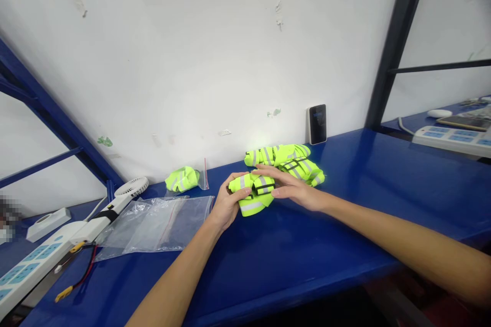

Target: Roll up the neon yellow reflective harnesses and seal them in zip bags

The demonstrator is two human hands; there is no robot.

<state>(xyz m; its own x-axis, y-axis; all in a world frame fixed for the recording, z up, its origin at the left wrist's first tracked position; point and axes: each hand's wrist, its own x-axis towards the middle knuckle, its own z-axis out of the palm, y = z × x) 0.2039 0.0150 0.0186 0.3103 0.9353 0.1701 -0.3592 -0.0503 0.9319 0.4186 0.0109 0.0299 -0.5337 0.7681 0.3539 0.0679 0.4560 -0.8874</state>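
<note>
A folded neon-yellow vest (253,206) with grey reflective strips and black edging is held above the blue table (268,250). My left hand (227,204) grips its left side, thumb across the front. At its right side, my right hand (293,189) has its fingers stretched out, touching or nearly touching the fabric. Just behind lie more rolled yellow vests, one (295,152) near the wall and one (312,172) partly hidden by my right hand. Farther left, another yellow bundle (183,179) sits partly in a clear bag.
Clear plastic bags (153,225) lie flat on the left. Beside them are a white fan (132,186), a power strip (38,263) and a red-black cable with yellow connectors (64,294). A dark-faced device (317,124) leans at the wall. Metal frame posts stand on both sides.
</note>
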